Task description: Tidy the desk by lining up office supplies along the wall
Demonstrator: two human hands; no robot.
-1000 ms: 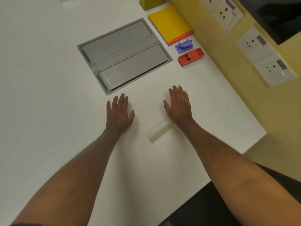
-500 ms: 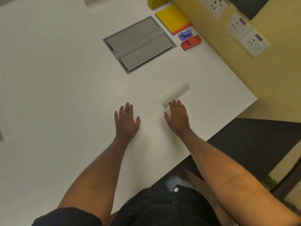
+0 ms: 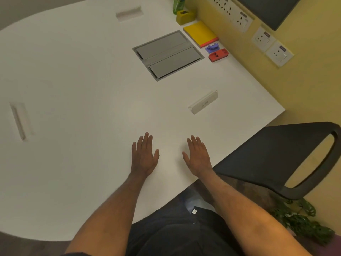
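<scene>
Both hands, left hand [image 3: 144,157] and right hand [image 3: 197,157], lie flat, fingers straight; green item [image 3: 178,4] cut off.

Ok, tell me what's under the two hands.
Both the left hand and right hand lie flat, palms down, on the bare white desk, holding nothing. Whatever sits directly beneath the palms is covered, but nothing pokes out around them.
</scene>
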